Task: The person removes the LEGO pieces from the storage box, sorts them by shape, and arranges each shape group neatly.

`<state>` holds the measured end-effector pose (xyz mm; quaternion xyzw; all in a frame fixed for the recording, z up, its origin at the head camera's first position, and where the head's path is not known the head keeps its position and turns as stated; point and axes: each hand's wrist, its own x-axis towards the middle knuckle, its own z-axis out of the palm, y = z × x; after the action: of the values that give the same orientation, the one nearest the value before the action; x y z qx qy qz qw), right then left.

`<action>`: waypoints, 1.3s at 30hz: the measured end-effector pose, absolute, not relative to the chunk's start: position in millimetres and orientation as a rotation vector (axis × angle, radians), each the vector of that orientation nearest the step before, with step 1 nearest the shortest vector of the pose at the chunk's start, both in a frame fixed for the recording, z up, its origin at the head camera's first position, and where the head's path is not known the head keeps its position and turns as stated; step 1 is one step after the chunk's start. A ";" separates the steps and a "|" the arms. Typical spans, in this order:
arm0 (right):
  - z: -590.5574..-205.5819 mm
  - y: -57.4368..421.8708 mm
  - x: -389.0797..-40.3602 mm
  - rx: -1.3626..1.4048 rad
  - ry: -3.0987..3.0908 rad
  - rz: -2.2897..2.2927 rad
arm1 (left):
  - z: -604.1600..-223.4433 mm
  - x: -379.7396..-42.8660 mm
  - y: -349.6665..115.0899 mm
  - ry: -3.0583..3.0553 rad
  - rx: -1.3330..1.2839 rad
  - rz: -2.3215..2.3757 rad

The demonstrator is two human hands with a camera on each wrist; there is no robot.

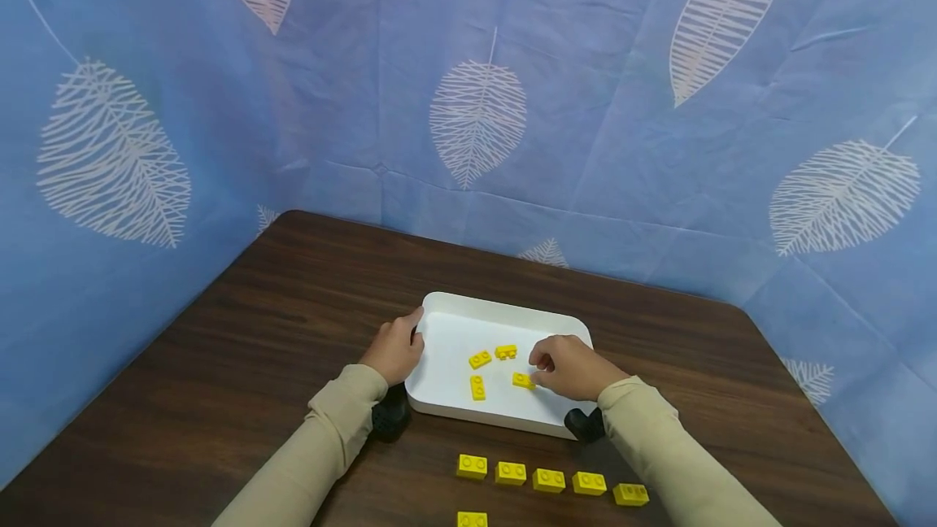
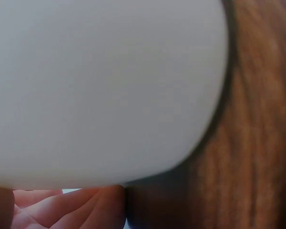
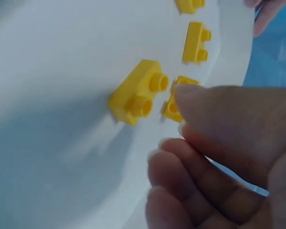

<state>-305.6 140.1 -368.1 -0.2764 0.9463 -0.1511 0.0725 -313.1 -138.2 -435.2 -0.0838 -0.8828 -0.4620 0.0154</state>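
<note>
Table (image 1: 307, 275): dark brown wood-grain top, rounded far corners. Blue cloth (image 1: 593, 153) hangs behind the table's far edge and along its left and right sides. Pale leaf prints (image 1: 477, 122) above and beside the table. Cloth creased crosswise just above far edge.

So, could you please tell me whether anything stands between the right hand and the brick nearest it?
Nothing visible does: in the head view, the right hand is right beside that brick, and the other three bricks in the tray all lie further left.
</note>
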 end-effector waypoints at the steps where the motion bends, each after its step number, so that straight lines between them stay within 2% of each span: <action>1: -369.2 139.4 -308.1 -0.818 2.830 -0.455 | -434.8 -312.7 -137.8 -2.747 -0.261 -1.443; 8: -376.0 136.0 -318.5 -0.645 2.754 -0.434 | -430.0 -310.7 -134.5 -2.751 -0.281 -1.424; 16: -377.7 135.5 -320.5 -0.575 2.724 -0.426 | -428.0 -311.4 -132.7 -2.749 -0.289 -1.427; 30: -379.5 132.0 -321.5 -0.633 2.741 -0.402 | -431.1 -311.3 -135.8 -2.744 -0.268 -1.403; 39: -368.6 138.0 -304.0 -0.791 2.845 -0.473 | -433.5 -312.1 -138.0 -2.733 -0.263 -1.397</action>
<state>-304.0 138.0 -368.6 -0.2638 0.9486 -0.1577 0.0753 -312.1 -138.0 -433.5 -0.0852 -0.8868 -0.4533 0.0304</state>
